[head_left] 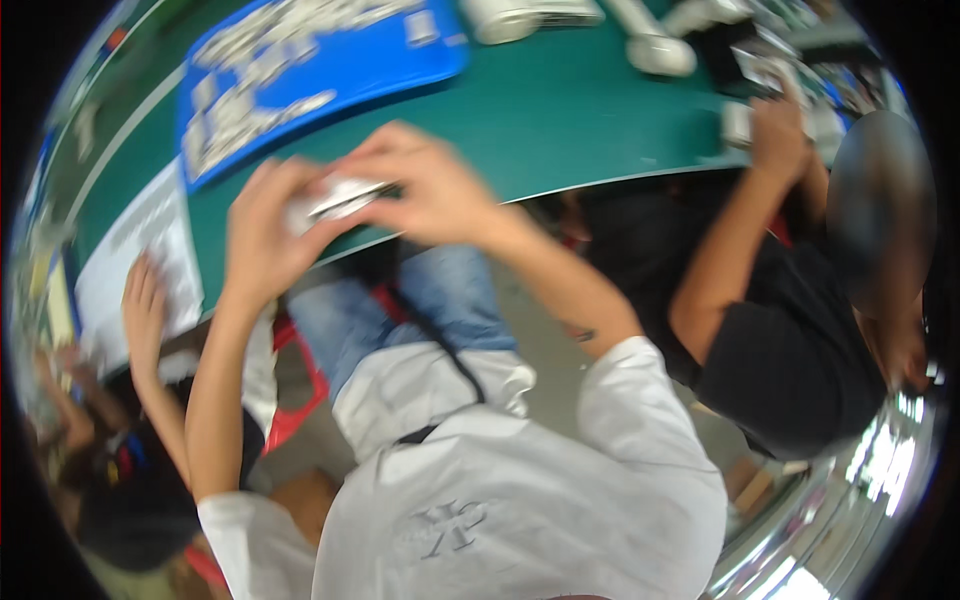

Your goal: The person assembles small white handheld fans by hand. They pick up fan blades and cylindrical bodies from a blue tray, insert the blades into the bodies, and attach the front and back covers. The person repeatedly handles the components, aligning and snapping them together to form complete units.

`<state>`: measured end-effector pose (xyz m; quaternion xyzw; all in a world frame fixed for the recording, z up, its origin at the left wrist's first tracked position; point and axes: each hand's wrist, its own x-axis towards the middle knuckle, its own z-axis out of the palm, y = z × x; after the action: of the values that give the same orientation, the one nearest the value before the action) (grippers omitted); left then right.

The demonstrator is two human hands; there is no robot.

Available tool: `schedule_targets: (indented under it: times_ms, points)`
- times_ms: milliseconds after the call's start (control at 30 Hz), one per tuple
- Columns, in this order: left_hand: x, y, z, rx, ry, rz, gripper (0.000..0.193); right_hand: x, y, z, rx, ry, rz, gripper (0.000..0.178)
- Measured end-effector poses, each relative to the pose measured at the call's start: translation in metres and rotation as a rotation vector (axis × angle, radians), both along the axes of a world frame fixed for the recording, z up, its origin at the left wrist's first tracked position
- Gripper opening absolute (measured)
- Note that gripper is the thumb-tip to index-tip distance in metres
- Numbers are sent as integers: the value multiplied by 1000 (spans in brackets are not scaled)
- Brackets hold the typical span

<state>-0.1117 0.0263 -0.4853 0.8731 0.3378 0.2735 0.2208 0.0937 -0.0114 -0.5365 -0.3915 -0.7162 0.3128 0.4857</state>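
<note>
Both my hands meet over the near edge of the green table, closed on one small white part with a dark edge [345, 198]. My left hand [270, 225] grips it from the left, and my right hand [425, 185] has thumb and fingers on its right end. Motion blur and my fingers hide much of the part, so its exact kind cannot be made out. Just beyond my hands lies a blue tray [390, 78] with many small white pieces [255, 60] spread in it.
On the green tabletop [560, 120], white rounded housings [660, 55] stand at the back. A printed sheet [150, 250] lies at the left under another person's hand [145, 300]. To the right, a co-worker in black [800, 340] handles parts. A red stool [300, 390] is below.
</note>
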Motion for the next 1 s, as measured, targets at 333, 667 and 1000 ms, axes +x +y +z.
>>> schedule_targets:
  times_ms: [333,667,1000]
  points:
    - [-2,0,-2,8,137,98,48,-3,-3,5,47,-313,-37,54]
    - [-2,3,-15,1,30,143,45,0,1,13,43,-282,-57,42]
    - [-5,32,11,-277,49,-26,44,-2,5,14,57,-413,-50,52]
